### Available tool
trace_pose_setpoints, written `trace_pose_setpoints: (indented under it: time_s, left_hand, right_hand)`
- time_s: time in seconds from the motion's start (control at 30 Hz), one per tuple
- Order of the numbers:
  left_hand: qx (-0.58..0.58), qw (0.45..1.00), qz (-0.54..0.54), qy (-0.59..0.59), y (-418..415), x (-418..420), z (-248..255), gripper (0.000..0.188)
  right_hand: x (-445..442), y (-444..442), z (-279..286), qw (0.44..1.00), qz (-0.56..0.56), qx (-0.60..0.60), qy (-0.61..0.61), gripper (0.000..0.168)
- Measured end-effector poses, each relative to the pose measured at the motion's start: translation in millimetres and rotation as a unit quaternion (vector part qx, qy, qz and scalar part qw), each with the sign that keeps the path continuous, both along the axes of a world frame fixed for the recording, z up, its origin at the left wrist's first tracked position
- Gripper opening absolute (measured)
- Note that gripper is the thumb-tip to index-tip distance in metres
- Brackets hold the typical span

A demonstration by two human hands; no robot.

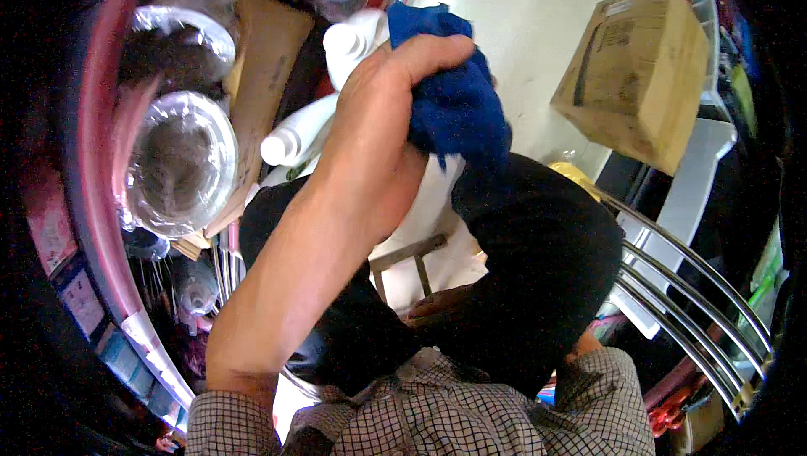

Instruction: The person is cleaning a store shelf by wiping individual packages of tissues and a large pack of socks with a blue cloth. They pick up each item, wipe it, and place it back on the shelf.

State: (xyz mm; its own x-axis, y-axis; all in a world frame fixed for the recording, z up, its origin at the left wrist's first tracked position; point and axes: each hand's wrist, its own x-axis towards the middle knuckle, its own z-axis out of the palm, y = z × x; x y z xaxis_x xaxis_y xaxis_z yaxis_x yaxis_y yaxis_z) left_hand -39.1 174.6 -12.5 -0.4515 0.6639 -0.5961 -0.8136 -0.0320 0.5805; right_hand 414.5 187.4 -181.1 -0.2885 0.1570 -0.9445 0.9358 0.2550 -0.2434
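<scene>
My left hand grips a crumpled dark blue cloth with a ragged edge, thumb laid across its top. The cloth hangs over my knee, clad in black trousers. Just behind the hand and forearm are white plastic bottles, one with its cap beside the cloth and another lower to the left. Whether the hand touches them cannot be told. My right hand is out of view behind the thigh; only a checked sleeve and a bit of wrist show.
Clear-wrapped round items and cardboard fill a red-edged shelf on the left. A taped cardboard box stands at right, above a curved metal rack. Pale floor lies ahead.
</scene>
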Motion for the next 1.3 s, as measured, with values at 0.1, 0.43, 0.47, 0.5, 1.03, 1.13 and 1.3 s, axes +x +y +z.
trace_pose_setpoints:
  time_s: [0.1, 0.43, 0.47, 0.5, 1.03, 1.13, 1.3]
  left_hand:
    - [-0.025, 0.999, 0.043, 0.024, 26.3, -15.0, -14.1, 0.037]
    - [-0.032, 0.999, 0.026, 0.001, 13.0, -4.2, 15.9, 0.033]
    - [-0.033, 0.999, 0.030, 0.000, 12.7, -3.2, 15.0, 0.033]
    - [-0.033, 0.999, 0.035, -0.001, 13.1, -2.0, 13.9, 0.032]
    - [0.018, 0.998, 0.029, 0.051, 58.7, -30.3, -9.5, 0.033]
    - [0.017, 0.998, 0.042, 0.043, 47.7, -29.2, -5.8, 0.047]
    - [0.002, 0.993, -0.002, 0.114, 40.0, -19.8, 6.1, 0.047]
  right_hand:
    - [-7.4, 9.0, 0.4, 1.000, 0.010, 0.013, 0.017, 0.028]
    - [-26.4, 20.6, -21.7, 0.999, 0.021, 0.011, 0.023, 0.028]
    - [-29.2, 23.2, -24.1, 1.000, 0.023, 0.008, 0.018, 0.028]
    - [-36.0, 26.1, -27.3, 1.000, 0.025, 0.006, 0.015, 0.028]
    - [-96.0, 57.3, -42.0, 0.995, 0.064, 0.036, 0.072, 0.027]
    - [-95.3, 56.5, -39.0, 0.994, 0.065, 0.039, 0.083, 0.027]
    - [-95.0, 59.3, -40.0, 0.994, 0.066, 0.028, 0.088, 0.027]
